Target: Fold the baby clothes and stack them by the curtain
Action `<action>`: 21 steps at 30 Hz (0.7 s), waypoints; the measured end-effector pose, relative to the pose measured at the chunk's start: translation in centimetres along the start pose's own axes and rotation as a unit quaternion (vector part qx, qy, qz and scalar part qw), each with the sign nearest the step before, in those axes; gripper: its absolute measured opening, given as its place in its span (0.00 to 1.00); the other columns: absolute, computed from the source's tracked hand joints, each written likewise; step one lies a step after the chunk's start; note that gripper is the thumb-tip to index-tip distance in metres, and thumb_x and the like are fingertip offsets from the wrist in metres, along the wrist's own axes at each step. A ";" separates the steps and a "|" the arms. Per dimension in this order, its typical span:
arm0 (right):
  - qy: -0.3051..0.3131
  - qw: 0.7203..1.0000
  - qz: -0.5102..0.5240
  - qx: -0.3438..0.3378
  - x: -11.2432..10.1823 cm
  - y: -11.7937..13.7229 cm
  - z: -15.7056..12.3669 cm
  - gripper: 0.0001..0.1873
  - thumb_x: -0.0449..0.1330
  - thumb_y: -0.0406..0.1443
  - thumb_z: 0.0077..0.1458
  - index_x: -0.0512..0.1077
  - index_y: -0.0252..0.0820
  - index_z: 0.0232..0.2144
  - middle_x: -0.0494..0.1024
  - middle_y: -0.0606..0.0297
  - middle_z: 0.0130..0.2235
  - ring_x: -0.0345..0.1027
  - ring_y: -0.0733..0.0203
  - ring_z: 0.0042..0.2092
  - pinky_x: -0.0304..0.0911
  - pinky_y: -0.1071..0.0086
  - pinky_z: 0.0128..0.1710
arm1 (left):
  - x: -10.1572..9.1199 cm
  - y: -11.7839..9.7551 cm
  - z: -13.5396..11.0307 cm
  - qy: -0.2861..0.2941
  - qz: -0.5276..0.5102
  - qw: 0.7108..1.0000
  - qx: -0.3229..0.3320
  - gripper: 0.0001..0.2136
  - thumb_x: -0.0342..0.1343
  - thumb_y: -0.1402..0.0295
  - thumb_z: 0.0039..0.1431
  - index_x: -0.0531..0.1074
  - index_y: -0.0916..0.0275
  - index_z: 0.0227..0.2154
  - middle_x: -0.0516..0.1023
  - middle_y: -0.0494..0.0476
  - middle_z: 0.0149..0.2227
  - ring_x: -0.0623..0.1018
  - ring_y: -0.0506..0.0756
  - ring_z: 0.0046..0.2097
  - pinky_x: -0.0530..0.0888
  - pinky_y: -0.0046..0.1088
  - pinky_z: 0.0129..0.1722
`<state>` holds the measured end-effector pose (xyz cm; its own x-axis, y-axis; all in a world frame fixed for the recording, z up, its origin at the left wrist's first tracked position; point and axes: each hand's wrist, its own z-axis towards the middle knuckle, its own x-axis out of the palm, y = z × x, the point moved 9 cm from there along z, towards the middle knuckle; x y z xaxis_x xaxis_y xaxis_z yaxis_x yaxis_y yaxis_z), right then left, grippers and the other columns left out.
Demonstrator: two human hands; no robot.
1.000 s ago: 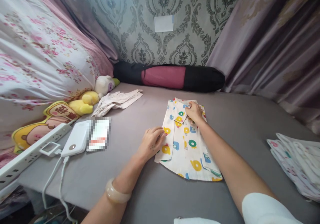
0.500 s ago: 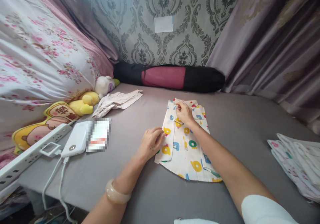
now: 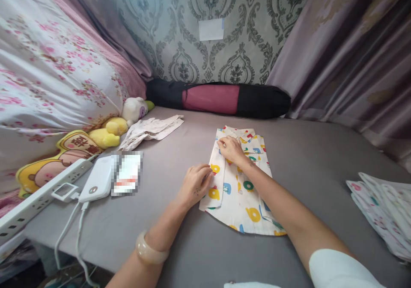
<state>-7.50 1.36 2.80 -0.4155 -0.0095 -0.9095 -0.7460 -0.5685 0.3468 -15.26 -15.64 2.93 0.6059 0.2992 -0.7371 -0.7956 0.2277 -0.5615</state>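
Observation:
A small white shirt [image 3: 239, 206] with a colourful print lies on the grey sheet, its collar [image 3: 239, 132] at the far end and its sides folded inward. My left hand [image 3: 195, 184] is at the left folded edge, fingers bent and closed on the cloth there. Across the upper part of the shirt reaches my right hand [image 3: 231, 149], its fingers pinched on the upper left fold below the collar. The fingertips of this hand are partly hidden behind the knuckles. My right forearm covers part of the shirt's right side.
Folded garments [image 3: 382, 211] are stacked at the right. A crumpled pale garment [image 3: 150, 132], plush toys [image 3: 112, 130], a power bank [image 3: 98, 179] with cables and a power strip [image 3: 45, 198] are at the left. A long black and maroon bag [image 3: 212, 99] lies along the wall.
My right hand has moved a little left and nearer, from the middle below the collar to the shirt's left fold. My left hand stays at the left edge.

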 end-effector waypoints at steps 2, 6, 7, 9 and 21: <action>-0.018 1.000 -0.009 0.010 -0.4 -0.1 0.6 0.18 0.46 0.37 0.66 0.75 0.42 0.45 0.76 0.55 0.51 0.65 0.52 0.55 0.54 0.61 0.55 | 0.3 0.0 0.0 0.006 -0.001 1.000 0.003 0.11 0.47 0.65 0.67 0.73 0.57 0.43 0.78 0.59 0.50 0.77 0.58 0.51 0.70 0.38 0.51; 0.023 0.999 -0.025 0.024 1.0 -0.2 2.2 0.25 0.42 0.41 0.68 0.64 0.34 0.60 0.63 0.50 0.64 0.51 0.51 0.66 0.43 0.56 0.64 | 1.1 -0.3 -0.2 0.033 -0.008 0.999 0.032 0.11 0.48 0.66 0.66 0.73 0.57 0.46 0.76 0.60 0.53 0.73 0.59 0.58 0.69 0.41 0.55; 0.044 0.998 -0.031 0.029 1.6 -0.3 2.6 0.28 0.41 0.42 0.68 0.60 0.31 0.62 0.58 0.49 0.67 0.45 0.51 0.68 0.39 0.55 0.66 | 1.4 -0.5 -0.2 0.047 -0.009 0.998 0.044 0.11 0.49 0.66 0.65 0.72 0.57 0.47 0.76 0.60 0.54 0.72 0.59 0.59 0.68 0.41 0.57; 0.073 0.996 -0.041 0.037 2.9 -0.4 3.2 0.32 0.39 0.44 0.69 0.53 0.28 0.66 0.50 0.48 0.69 0.36 0.50 0.70 0.32 0.54 0.67 | 2.0 -1.0 -0.4 0.080 -0.008 0.995 0.066 0.12 0.51 0.67 0.64 0.72 0.57 0.48 0.74 0.60 0.56 0.70 0.60 0.61 0.66 0.43 0.60; 0.105 0.990 -0.086 0.042 5.7 -0.8 3.7 0.36 0.35 0.46 0.68 0.48 0.25 0.68 0.45 0.51 0.70 0.34 0.52 0.71 0.30 0.58 0.68 | 2.8 -1.7 -0.7 0.144 -0.012 0.987 0.073 0.13 0.54 0.67 0.61 0.72 0.59 0.48 0.73 0.61 0.58 0.71 0.58 0.60 0.63 0.43 0.63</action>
<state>-11.19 4.82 -1.81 -0.1678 -0.0942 -0.9813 -0.8409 -0.5059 0.1923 -12.14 -15.85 1.54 0.5826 0.0216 -0.8125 -0.7600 0.3688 -0.5352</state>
